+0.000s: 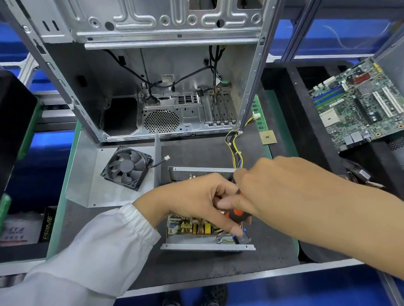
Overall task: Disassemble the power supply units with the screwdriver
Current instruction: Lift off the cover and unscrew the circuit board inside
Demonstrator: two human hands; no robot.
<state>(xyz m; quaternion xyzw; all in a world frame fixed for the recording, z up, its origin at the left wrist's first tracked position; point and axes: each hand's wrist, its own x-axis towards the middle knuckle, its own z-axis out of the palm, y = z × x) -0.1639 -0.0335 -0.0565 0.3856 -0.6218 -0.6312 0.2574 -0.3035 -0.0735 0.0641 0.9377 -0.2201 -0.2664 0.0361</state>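
Observation:
An opened power supply unit [206,244] lies on the dark mat near the front edge, its circuit board with yellow parts showing. Both hands are over it. My left hand [200,198] reaches in from the lower left, fingers curled down onto the unit beside an orange-and-black screwdriver handle [237,215]. My right hand [265,187] comes from the right and covers the upper part of the handle, fingers curled round it. The screwdriver's tip is hidden. A bundle of yellow and black wires [235,144] runs from the unit's far side.
An empty computer case [137,49] stands open behind the unit. A black fan [127,167] lies on a metal cover plate [84,178] at the left. A processor chip [267,137] lies on the mat; a motherboard [364,104] at the right. Blue bins surround the bench.

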